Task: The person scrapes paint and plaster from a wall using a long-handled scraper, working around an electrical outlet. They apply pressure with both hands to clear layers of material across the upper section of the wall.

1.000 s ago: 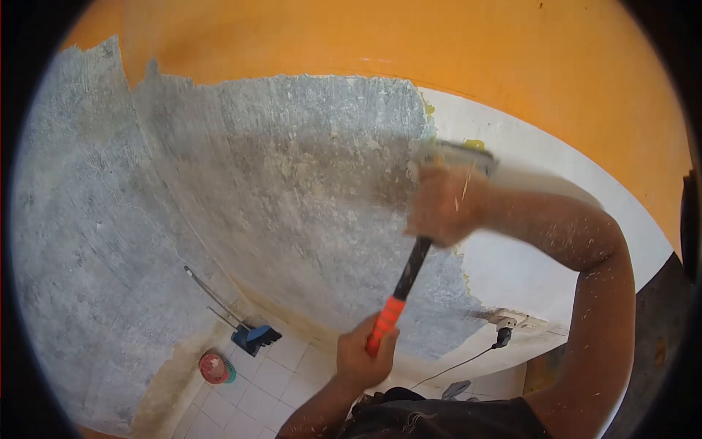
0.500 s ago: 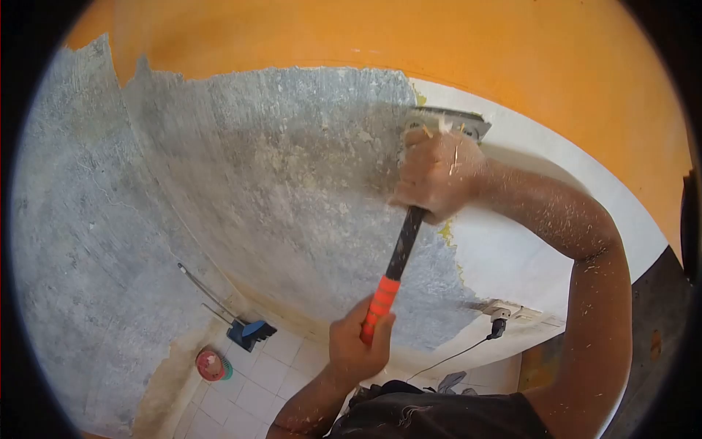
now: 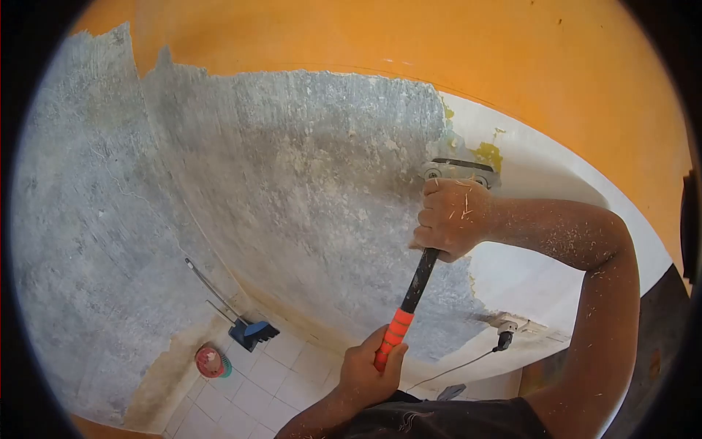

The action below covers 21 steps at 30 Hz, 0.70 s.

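Observation:
Both my hands are wrapped round a long-handled scraper with a black shaft and an orange-red grip. My right hand clasps the upper shaft just below the wide metal head, hiding part of it. Lower down, my left hand closes on the orange-red grip. The scraper's head lies at the wall, by the border between bare grey plaster and white coating. A yellow-green patch shows just above the head. Pale flakes cling to my right hand and forearm.
Orange paint covers the upper wall. A plug sits in a wall socket, its cable running down leftward. On the tiled floor stand a blue dustpan and a red and green container.
The scraper and both hands have moved down and slightly right in view. A yellow-green patch and a thin mark now show in the white coating above the head.

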Each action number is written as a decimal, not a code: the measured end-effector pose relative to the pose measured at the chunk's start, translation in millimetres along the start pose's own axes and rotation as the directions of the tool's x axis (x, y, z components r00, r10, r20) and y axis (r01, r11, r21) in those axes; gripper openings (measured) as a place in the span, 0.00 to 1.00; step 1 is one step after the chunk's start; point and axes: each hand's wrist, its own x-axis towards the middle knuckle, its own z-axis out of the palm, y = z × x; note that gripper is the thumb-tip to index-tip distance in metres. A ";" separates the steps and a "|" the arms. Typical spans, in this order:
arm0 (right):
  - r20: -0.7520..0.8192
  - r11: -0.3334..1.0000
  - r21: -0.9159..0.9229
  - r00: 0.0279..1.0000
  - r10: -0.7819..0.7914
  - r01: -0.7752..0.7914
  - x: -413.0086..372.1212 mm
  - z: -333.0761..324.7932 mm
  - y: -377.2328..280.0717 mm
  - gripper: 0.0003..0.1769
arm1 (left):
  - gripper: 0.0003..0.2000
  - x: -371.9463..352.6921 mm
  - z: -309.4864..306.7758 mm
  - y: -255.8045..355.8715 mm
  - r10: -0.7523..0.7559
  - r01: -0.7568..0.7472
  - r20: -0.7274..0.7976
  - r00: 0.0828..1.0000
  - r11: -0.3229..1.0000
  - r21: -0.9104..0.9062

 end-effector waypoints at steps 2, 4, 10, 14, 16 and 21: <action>0.013 1.000 0.001 1.000 -0.016 0.016 4.4 5.1 5.5 0.08 | 0.11 11.2 0.5 -18.5 0.013 -0.013 -0.007 1.000 1.000 0.020; -0.071 0.996 -0.083 0.997 0.021 -0.026 8.9 0.2 16.7 0.09 | 0.11 21.1 -2.8 -9.8 -0.021 0.022 -0.006 1.000 1.000 0.022; 0.020 1.000 0.004 1.000 0.023 -0.023 8.3 -6.2 5.1 0.09 | 0.12 5.6 0.6 -1.0 0.005 -0.004 0.039 0.999 0.999 -0.039; -0.132 0.997 -0.070 0.991 0.029 -0.038 9.9 -1.2 18.7 0.05 | 0.12 25.7 -3.2 -8.5 0.001 -0.001 0.022 1.000 1.000 0.009; -0.129 0.998 -0.025 0.990 0.051 -0.054 9.6 -12.4 18.8 0.04 | 0.09 25.4 -6.2 4.7 0.006 -0.005 0.007 1.000 0.999 -0.035; -0.168 0.998 0.058 0.986 0.012 -0.002 6.2 4.3 6.9 0.09 | 0.13 13.6 -17.6 7.4 0.007 -0.008 0.015 1.000 0.998 0.061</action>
